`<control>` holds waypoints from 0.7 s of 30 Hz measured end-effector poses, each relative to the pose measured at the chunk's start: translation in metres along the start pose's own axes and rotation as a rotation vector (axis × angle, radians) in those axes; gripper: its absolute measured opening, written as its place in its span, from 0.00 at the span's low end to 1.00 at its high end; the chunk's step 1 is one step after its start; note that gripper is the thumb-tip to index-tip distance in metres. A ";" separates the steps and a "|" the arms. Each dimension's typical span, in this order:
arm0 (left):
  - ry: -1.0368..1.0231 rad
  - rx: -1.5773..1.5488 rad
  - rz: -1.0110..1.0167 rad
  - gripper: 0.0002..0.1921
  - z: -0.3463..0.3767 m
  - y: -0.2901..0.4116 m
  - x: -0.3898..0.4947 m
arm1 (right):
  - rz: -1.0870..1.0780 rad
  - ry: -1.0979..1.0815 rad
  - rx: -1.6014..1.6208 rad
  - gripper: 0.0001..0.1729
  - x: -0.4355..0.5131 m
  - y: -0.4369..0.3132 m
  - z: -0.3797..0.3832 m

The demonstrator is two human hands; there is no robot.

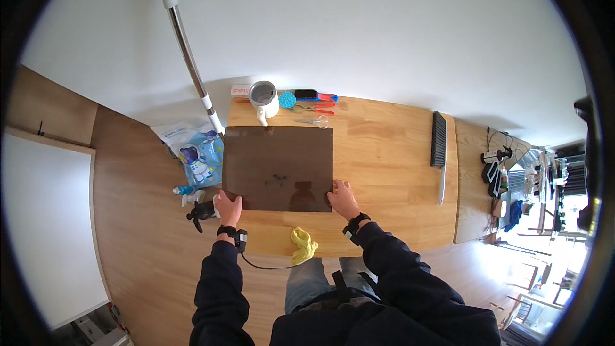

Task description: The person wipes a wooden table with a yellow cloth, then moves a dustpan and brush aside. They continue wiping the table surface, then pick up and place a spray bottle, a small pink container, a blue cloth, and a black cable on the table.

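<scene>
A dark brown, slightly glossy rectangular mat (278, 154) lies over the left part of the wooden table. Several small dark bits (278, 180) are grouped on its lower middle; what they are is too small to tell. My left hand (229, 207) grips the mat near its front left corner, thumb on top. At the right edge, close to the front corner, my right hand (344, 198) holds the mat with curled fingers. A crumpled yellow cloth (303, 246) rests at the table's front edge, between my forearms.
Behind the mat stand a white mug (264, 98), a brush (314, 96), red-handled pliers (319, 108) and scissors (317, 121). A bench brush (438, 149) lies far right. Left of the table are a pole (187, 53), a blue bag (204, 158) and spray bottles (202, 211).
</scene>
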State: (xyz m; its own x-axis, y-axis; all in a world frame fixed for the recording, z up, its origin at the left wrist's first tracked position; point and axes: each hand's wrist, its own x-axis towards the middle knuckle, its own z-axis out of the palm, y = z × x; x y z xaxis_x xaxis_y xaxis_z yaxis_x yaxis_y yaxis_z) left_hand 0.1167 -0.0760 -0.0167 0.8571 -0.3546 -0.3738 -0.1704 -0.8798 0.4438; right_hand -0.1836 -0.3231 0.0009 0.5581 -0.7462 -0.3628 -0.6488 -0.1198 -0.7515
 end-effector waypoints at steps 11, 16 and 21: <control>0.119 -0.071 0.025 0.31 -0.008 -0.014 0.011 | 0.076 0.014 0.055 0.27 0.000 -0.003 0.006; 0.052 -0.192 0.122 0.28 0.005 -0.043 0.034 | 0.056 0.049 0.099 0.28 0.003 0.011 0.008; 0.065 -0.246 0.205 0.26 0.018 -0.091 0.061 | 0.011 0.034 0.081 0.28 0.003 0.001 0.012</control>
State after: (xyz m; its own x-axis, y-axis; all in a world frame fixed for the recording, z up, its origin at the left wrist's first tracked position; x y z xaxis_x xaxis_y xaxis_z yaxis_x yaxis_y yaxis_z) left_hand 0.1755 -0.0228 -0.0944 0.8477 -0.4883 -0.2075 -0.2263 -0.6865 0.6910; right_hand -0.1768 -0.3176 -0.0073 0.5322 -0.7694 -0.3533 -0.6102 -0.0594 -0.7900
